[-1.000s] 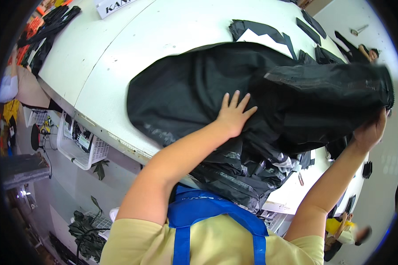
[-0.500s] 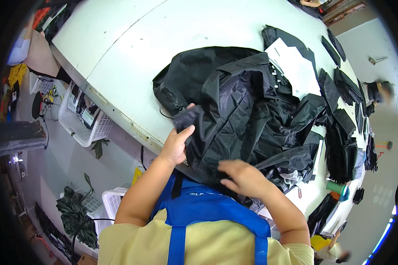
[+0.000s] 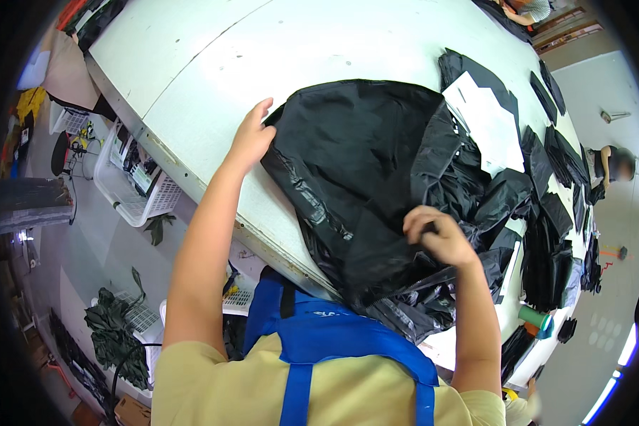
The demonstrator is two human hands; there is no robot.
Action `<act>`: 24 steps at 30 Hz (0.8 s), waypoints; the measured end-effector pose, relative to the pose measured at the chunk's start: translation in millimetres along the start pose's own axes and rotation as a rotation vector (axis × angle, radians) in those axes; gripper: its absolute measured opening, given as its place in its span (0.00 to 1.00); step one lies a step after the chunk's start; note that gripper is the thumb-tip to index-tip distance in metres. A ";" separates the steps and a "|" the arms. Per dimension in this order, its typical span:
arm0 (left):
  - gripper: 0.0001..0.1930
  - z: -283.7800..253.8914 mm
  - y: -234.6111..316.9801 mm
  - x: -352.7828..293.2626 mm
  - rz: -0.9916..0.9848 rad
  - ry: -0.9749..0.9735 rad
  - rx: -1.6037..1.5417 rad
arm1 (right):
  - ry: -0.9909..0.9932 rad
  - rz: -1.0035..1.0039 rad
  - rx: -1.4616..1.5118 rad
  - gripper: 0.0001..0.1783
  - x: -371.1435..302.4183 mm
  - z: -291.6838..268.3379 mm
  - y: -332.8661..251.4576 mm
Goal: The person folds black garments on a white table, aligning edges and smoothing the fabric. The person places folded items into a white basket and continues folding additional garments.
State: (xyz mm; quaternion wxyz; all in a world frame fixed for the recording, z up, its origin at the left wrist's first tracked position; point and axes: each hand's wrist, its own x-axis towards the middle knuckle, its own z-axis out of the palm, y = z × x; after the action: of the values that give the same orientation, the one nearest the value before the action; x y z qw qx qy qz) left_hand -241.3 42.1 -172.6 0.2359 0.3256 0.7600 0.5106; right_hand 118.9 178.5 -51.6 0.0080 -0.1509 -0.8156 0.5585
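I have the black cloth [image 3: 355,142] laid out in the middle of the desk [image 3: 192,85], a wide panel whose far edge curves toward the right and whose near end reaches the desk's near edge, close to the blue apron [image 3: 341,326]. The left hand [image 3: 250,142] is at the panel's far left corner, its thumb apart from the other fingers; I see it just beside the edge or barely touching, with no pinch I can make out. The right hand [image 3: 440,238] is over the cloth's near right part, blurred, its fingers curled and apparently pinching a bit of dark material.

I judge the left corner the weak point: with so little hold there, a pull from the right could drag the whole panel askew. The near end worries me too, since cloth this slick could slide over the desk's edge under its own weight. On the right, the panel meets crumpled black cloth [image 3: 490,195] and white papers [image 3: 486,128] lie just beyond; a wide sweep could snag the folds and scatter the sheets. The shiny strip [image 3: 312,202] along the left side could pucker if tugged unevenly.
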 end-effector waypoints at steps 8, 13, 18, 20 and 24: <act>0.47 35.2 63.5 -4.9 0.420 -0.649 0.870 | 0.485 0.057 0.391 0.15 -13.0 -35.0 -16.1; 0.32 44.9 43.2 2.7 0.212 -0.691 1.092 | 0.044 0.142 0.014 0.19 46.9 3.3 -38.8; 0.21 13.0 29.4 -10.5 0.106 -0.698 1.008 | 0.153 0.105 0.035 0.19 65.9 36.5 -3.8; 0.22 3.0 31.6 -8.6 0.084 -0.720 1.025 | 0.159 0.108 -0.022 0.29 84.4 49.8 -10.6; 0.21 5.6 28.6 -12.6 0.153 -0.749 1.076 | 0.054 0.166 -0.226 0.43 141.0 74.8 -17.1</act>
State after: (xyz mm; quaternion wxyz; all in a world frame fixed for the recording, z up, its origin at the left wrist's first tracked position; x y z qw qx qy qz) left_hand -221.7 43.9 -147.7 0.2516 0.6068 0.7504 -0.0728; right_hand -33.3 140.8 -86.0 -0.0334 -0.2328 -0.8574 0.4578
